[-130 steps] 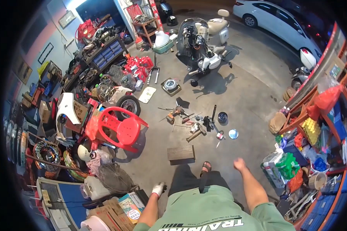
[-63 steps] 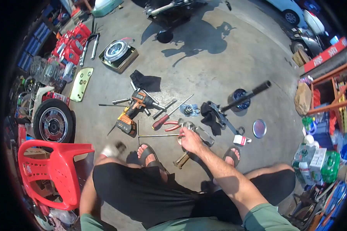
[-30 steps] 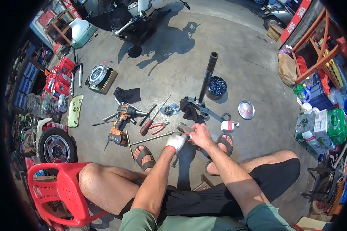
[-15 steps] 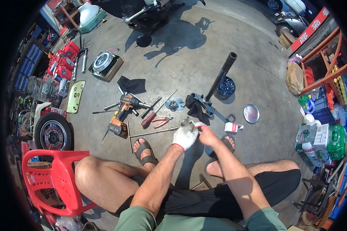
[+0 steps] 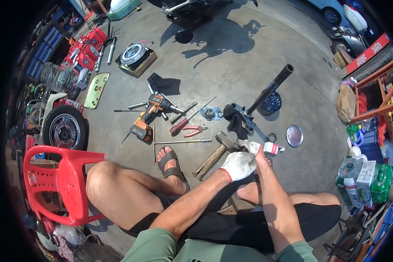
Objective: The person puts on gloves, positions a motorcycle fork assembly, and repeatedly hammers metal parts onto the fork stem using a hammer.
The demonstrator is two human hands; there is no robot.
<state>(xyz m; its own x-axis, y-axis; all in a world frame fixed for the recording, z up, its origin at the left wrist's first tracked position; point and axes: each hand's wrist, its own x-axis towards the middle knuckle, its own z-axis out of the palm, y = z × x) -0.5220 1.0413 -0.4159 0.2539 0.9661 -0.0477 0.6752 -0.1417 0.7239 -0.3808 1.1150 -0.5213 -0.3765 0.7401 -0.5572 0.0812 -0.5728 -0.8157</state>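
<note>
My left hand (image 5: 239, 166), in a white glove, is closed on a pale glove (image 5: 249, 146) at my right hand (image 5: 263, 159), whose wrist is bare and fingers are covered. Below them lies a hammer (image 5: 209, 161) with a wooden handle. Nearby are red pliers (image 5: 192, 131), a screwdriver (image 5: 178, 127), a T-handle wrench (image 5: 183, 141) and an orange-black power drill (image 5: 155, 112). Farther right, a dark tube (image 5: 275, 83) rises from a bracket with black cloth (image 5: 234, 122), beside a small white-red box (image 5: 271, 148) and a round lid (image 5: 294, 135).
A red plastic chair (image 5: 65, 185) and a wheel (image 5: 63, 133) are at the left. A dark scooter (image 5: 187, 15) stands beyond the tools. Packs of bottles (image 5: 375, 183) and an orange rack (image 5: 375, 113) line the right side, with several red jugs (image 5: 85, 50) far left.
I have gone from standing to seated low. My bare right hand has left the tools, and a glove now covers its fingers. Both hands have shifted right over the last half second.
</note>
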